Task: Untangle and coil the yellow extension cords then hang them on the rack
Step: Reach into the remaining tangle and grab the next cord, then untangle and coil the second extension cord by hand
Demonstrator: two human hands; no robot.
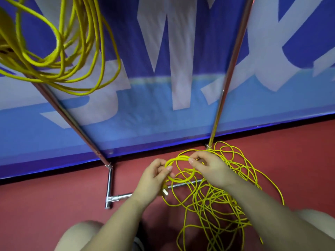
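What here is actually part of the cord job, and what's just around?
Part of the job:
small coil, held by left hand and right hand
tangled cord
hung cords
rack

Just around:
blue banner
red floor

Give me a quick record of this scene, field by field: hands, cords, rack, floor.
left hand: grips the small coil at its left side
right hand: pinches the coil's top
tangled cord: loose heap on the red floor
hung cord: coiled, hanging upper left
rack: chrome poles, base on floor
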